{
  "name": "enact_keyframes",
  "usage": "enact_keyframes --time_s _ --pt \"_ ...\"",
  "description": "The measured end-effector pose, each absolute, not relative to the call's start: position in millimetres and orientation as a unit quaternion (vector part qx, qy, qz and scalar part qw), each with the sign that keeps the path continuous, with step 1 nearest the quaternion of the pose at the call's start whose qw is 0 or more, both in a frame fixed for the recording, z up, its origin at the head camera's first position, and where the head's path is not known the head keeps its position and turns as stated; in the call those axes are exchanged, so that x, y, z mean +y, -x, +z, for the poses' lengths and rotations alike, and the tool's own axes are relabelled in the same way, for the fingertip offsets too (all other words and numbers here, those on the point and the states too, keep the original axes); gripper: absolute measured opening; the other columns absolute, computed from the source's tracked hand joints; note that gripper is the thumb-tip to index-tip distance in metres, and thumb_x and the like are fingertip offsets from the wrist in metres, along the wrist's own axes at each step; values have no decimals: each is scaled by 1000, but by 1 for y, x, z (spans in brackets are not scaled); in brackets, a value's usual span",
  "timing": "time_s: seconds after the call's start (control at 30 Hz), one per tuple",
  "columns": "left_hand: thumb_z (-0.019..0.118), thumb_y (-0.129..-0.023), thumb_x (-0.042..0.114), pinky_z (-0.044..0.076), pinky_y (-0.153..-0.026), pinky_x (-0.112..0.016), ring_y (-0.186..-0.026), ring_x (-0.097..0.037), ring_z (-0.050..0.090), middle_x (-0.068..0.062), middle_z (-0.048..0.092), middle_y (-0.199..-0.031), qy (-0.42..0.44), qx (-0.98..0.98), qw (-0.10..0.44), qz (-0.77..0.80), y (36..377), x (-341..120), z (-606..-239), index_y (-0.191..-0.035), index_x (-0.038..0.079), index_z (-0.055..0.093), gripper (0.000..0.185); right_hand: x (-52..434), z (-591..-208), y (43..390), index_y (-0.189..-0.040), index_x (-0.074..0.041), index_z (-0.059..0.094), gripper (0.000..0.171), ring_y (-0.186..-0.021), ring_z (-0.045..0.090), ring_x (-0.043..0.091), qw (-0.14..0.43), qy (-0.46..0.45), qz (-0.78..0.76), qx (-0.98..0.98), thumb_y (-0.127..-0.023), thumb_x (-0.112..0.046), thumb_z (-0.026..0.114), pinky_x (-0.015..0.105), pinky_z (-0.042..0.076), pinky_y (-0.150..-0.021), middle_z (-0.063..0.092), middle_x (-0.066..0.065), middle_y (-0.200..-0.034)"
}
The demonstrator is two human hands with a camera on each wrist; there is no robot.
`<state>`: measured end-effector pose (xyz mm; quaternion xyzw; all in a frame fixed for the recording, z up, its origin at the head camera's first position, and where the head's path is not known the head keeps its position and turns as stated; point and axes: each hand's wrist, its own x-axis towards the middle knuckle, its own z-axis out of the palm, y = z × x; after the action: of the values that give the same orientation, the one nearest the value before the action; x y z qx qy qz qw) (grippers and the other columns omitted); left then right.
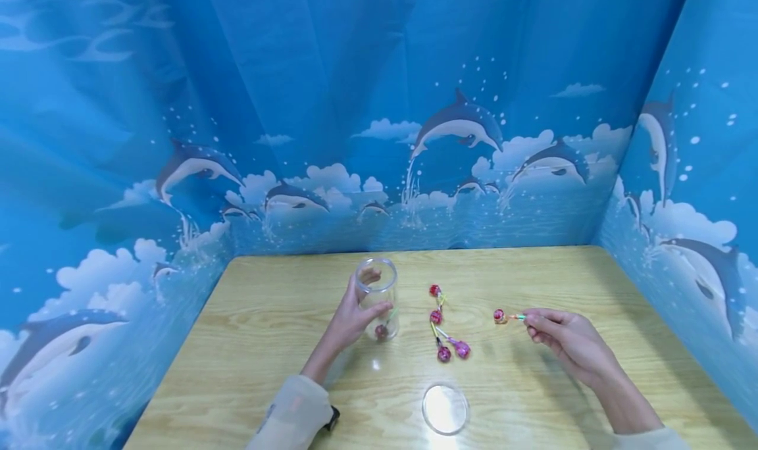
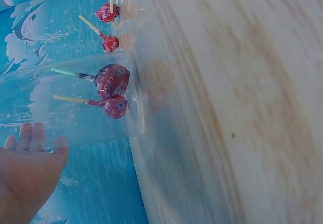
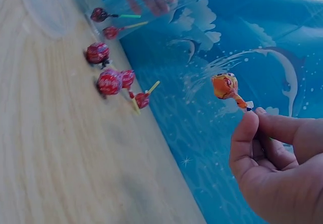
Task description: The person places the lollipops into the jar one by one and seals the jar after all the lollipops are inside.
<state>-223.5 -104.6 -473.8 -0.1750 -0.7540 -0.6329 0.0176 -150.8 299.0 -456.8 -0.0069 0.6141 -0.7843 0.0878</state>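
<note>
A clear glass jar point(image 1: 377, 297) stands upright on the wooden table point(image 1: 284, 331), and my left hand point(image 1: 353, 318) grips its side. Inside the jar point(image 2: 75, 103) lie two red lollipops point(image 2: 112, 81). My right hand point(image 1: 556, 335) pinches the stick of an orange-headed lollipop point(image 1: 500, 316), held just above the table to the right of the jar. In the right wrist view the lollipop point(image 3: 225, 86) points up from my thumb and fingers point(image 3: 252, 138). Several more lollipops point(image 1: 443, 325) lie loose on the table between my hands.
A round clear lid point(image 1: 445, 408) lies flat on the table near the front edge. Blue dolphin-print curtains point(image 1: 379, 108) close in the table at the back and both sides.
</note>
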Motion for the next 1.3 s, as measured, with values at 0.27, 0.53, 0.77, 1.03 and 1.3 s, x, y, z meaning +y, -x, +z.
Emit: enact_keyframes --time_s 0.27,0.53,0.77,1.03,1.3 --pt "80 -90 15 28 -119 -64 -142 -45 41 -20 48 -152 173 -752 14 -636 225 -105 -475 -158 6 30 85 293 -442 149 -108 -2 76 15 -85 68 10 70 3 -790 609 -102 -1 62 21 60 -76 72 6 -96" --pt "81 -88 14 26 -119 -65 -143 -45 41 -19 49 -152 165 -754 11 -636 223 -104 -474 -158 6 30 86 278 -428 159 -109 -2 74 13 -85 68 9 63 4 -799 598 -103 -4 63 21 60 -78 71 5 -98" --pt "81 -89 14 25 -119 -67 -143 -46 40 -20 48 -152 165 -751 11 -639 223 -105 -474 -158 7 31 86 252 -407 171 -108 -4 75 12 -85 68 10 57 3 -811 583 -101 -8 66 21 60 -76 71 5 -97" --pt "81 -89 15 26 -118 -68 -143 -47 40 -22 47 -152 170 -749 10 -641 224 -106 -474 -157 7 31 85 210 -392 187 -107 -7 75 10 -84 67 10 42 24 -802 595 -100 -10 68 21 59 -76 70 4 -96" --pt "82 -89 15 25 -119 -66 -143 -46 40 -20 47 -153 168 -750 12 -640 224 -106 -474 -158 10 31 86 177 -383 198 -109 -4 75 12 -82 67 12 30 47 -803 594 -101 -9 68 21 59 -74 70 5 -96"
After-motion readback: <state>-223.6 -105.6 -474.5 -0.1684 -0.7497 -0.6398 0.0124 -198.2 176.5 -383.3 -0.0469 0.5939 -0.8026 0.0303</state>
